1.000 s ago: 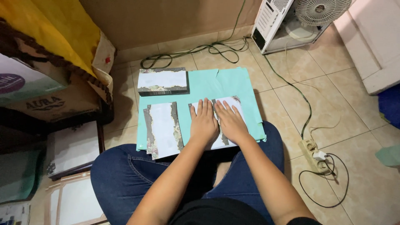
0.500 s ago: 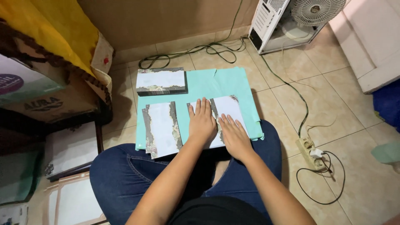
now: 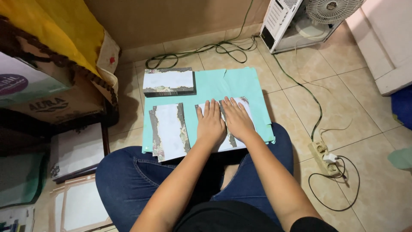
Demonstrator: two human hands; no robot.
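A: In the head view, what are the hands doing at this moment?

B: Both are lying flat, palms down and fingers spread, on the white card with dark patterned edges, near the front right corner of the teal sheet on the floor. The left hand and the right hand are sitting side by side, thumbs nearly touching; neither is gripping anything, they are just pressing.

A: Has anything changed from half a second ago?

B: Yes. The right hand, which was lying nearer the front edge then, is now level with the left again (much as it sat a second ago). I am reading that as a smoothing stroke down the card and back. The card itself is not shifting.

A: And the other things?

B: A small stack of similar cards is lying toward the front left corner, apart from the hands. A boxed stack is sitting at the back left corner, untouched.
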